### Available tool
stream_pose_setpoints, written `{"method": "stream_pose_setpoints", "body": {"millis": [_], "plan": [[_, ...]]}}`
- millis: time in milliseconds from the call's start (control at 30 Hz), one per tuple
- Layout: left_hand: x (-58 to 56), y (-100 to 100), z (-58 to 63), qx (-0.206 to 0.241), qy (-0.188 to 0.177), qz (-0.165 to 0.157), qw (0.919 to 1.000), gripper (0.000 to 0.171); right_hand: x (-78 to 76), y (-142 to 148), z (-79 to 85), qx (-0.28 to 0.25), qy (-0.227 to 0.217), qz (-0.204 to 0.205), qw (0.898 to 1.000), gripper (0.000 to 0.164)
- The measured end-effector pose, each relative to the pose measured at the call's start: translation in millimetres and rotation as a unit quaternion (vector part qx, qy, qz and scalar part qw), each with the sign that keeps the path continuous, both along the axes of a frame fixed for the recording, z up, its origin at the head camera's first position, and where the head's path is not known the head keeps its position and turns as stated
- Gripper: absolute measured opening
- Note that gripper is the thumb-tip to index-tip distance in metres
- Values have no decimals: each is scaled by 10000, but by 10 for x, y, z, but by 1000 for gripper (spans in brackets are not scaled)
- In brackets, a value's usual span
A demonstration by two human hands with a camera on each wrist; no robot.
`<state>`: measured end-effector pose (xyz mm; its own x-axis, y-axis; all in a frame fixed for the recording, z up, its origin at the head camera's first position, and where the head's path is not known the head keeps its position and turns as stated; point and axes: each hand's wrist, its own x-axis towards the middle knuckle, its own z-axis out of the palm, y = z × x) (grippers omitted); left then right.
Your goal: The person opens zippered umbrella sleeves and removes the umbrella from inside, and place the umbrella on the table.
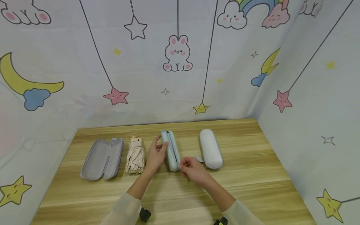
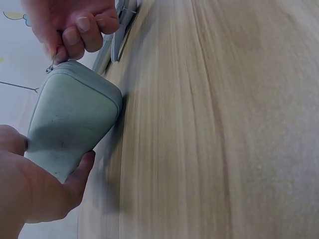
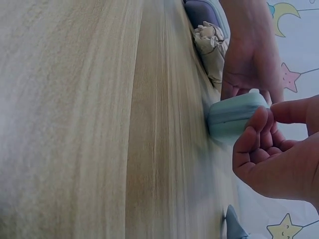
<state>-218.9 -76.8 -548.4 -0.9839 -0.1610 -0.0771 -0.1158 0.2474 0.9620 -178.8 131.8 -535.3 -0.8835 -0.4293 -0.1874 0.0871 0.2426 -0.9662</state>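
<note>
A long, pale green zippered case (image 1: 175,150) lies on the table between the two hands, a dark gap showing along its zipper. My left hand (image 1: 155,155) holds it from the left, with thumb and fingers on opposite sides, as the left wrist view also shows. At the case's near end, my right hand (image 1: 194,170) pinches the small metal zipper pull (image 2: 50,68) between thumb and index finger. Its other fingers are curled in the right wrist view. What lies inside the case is mostly hidden.
Left of the left hand lies a beige folded umbrella (image 1: 135,157), with a grey-lilac case (image 1: 95,159) spread open beyond it. A white closed case (image 1: 211,150) with a grey strap is right of the green one. Patterned cloth walls (image 1: 152,109) border the wooden table (image 1: 239,184).
</note>
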Motion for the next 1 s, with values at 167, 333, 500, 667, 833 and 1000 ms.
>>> {"method": "stream_pose_setpoints", "body": {"millis": [167,333,500,667,833,1000], "plan": [[-3,-13,-24,69,-133,64,9999,62,13,7,-1,146,46,19,9999,12],[1,-30,-50,74,-196,81,9997,63,35,1,6,246,122,-5,9996,13],[15,-45,-48,107,-246,52,9996,63,60,-17,-15,267,110,-86,9995,14],[27,-56,-41,155,-287,2,9995,64,67,-34,-51,72,-14,-116,9999,16],[23,-58,-44,120,-266,15,9996,63,62,-38,-99,71,-61,-95,9999,17],[16,-56,-45,59,-303,35,9995,63,61,-42,-146,117,-80,-79,9999,16]]}}
